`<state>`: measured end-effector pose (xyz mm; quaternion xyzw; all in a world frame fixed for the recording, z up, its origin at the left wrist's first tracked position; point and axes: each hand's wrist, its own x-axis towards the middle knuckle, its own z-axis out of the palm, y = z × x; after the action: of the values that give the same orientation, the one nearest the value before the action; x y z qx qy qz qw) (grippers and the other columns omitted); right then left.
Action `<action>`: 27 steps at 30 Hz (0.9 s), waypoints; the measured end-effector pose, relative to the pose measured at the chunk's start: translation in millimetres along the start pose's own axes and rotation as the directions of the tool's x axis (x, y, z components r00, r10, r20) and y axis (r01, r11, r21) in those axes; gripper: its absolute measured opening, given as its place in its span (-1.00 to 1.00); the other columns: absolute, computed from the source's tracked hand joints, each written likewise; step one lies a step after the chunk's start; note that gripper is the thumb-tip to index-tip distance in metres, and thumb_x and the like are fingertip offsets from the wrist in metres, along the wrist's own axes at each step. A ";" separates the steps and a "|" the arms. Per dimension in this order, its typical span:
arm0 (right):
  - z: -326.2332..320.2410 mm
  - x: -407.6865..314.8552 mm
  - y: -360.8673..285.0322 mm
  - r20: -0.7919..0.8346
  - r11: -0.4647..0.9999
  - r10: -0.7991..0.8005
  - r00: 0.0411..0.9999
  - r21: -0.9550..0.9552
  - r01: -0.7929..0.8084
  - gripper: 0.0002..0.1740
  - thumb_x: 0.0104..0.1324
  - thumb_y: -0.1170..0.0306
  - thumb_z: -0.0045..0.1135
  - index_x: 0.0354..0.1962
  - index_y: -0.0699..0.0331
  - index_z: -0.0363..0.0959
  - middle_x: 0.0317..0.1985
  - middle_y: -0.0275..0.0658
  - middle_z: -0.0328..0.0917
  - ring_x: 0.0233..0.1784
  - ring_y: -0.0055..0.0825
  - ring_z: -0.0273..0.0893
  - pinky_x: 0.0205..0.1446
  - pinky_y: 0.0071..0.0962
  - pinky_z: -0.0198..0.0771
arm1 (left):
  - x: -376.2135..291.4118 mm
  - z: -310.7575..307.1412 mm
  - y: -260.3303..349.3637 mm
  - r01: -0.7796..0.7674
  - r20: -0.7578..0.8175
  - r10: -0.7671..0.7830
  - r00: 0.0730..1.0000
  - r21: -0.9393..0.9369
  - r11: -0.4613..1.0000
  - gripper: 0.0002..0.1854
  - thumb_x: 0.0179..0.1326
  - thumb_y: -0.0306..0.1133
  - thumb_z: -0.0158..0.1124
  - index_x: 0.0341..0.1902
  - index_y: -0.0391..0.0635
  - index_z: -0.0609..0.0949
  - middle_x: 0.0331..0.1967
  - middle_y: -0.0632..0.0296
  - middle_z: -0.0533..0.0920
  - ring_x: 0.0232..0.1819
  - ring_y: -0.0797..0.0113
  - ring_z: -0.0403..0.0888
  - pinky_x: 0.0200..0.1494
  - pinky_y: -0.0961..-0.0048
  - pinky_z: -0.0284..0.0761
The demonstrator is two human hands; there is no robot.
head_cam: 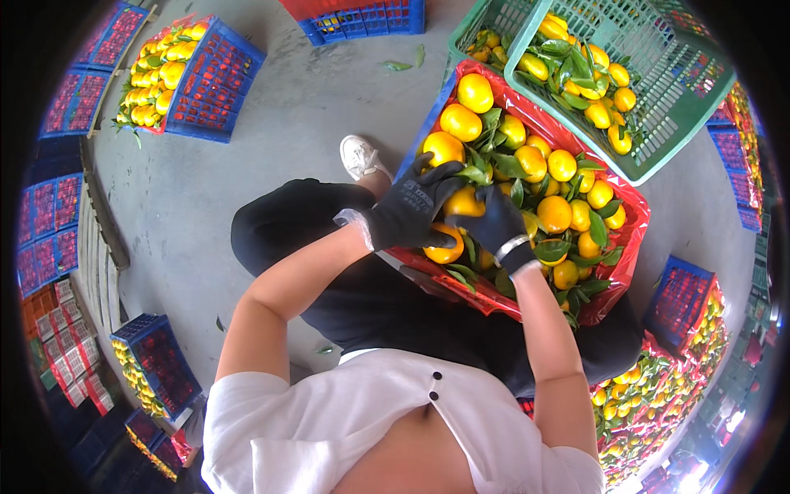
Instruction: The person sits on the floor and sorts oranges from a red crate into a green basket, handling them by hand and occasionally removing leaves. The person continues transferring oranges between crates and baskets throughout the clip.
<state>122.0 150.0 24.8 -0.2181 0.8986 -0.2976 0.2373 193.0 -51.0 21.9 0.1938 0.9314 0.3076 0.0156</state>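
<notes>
Both hands wear dark work gloves over a crate lined with red plastic film (639, 213), filled with orange citrus fruit and green leaves. My left hand (413, 204) spreads over the crate's near left part, its fingers around a citrus fruit (464, 202). My right hand (494, 219) touches the same fruit from the right, fingers bent; its fingertips are partly blurred. Below my left palm lies another orange fruit (444, 244), close to the thumb. Three larger fruits line the crate's left side, the top one (475, 93) near the corner. Whether either hand grips firmly is hard to see.
A green plastic crate (666, 133) with leafy fruit overlaps the red-lined crate's far edge. On the floor stand blue crates of fruit at upper left (213, 80), lower left (163, 364) and right (679, 302). A blue crate (364, 21) stands ahead. Wooden pallets (99, 234) lie left.
</notes>
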 end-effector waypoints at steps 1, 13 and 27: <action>-3.6 9.1 -25.2 0.076 0.994 0.107 0.991 0.006 -0.108 -0.16 -0.06 -0.05 0.59 -0.01 0.38 0.45 -0.16 0.08 0.64 -0.09 0.04 0.64 -0.01 -0.11 0.53 | -0.8 3.2 1.9 -0.031 0.028 0.030 0.999 0.063 0.998 -0.06 0.02 0.21 0.47 0.41 -0.05 0.44 0.44 0.14 0.40 0.59 -0.02 0.10 0.56 -0.17 -0.10; -37.4 -40.0 110.4 -0.146 0.918 -0.347 0.927 -0.254 0.304 0.08 -0.04 0.21 0.64 0.42 0.14 0.24 0.30 -0.07 0.48 0.31 -0.19 0.54 0.22 -0.26 0.50 | 20.3 -4.9 15.7 -0.138 0.085 0.116 0.990 0.335 0.932 -0.54 0.18 -0.03 0.35 0.15 0.18 0.65 0.26 0.24 0.58 0.55 -0.02 0.17 0.56 -0.22 -0.07; -52.9 77.6 43.5 0.114 0.921 -0.149 0.982 0.378 0.095 -0.11 0.12 0.01 0.48 0.31 0.27 0.39 0.15 -0.04 0.59 0.20 -0.22 0.58 0.27 -0.30 0.44 | 67.4 -12.5 -16.9 0.002 0.147 -0.058 0.987 0.351 0.936 0.12 -0.07 0.31 0.42 0.47 -0.17 0.34 0.52 0.03 0.29 0.64 0.03 -0.03 0.63 -0.08 -0.30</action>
<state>20.2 163.2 11.6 -0.2455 0.7918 -0.4602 0.3180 122.9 -45.5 28.3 0.2025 0.9701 0.1207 0.0580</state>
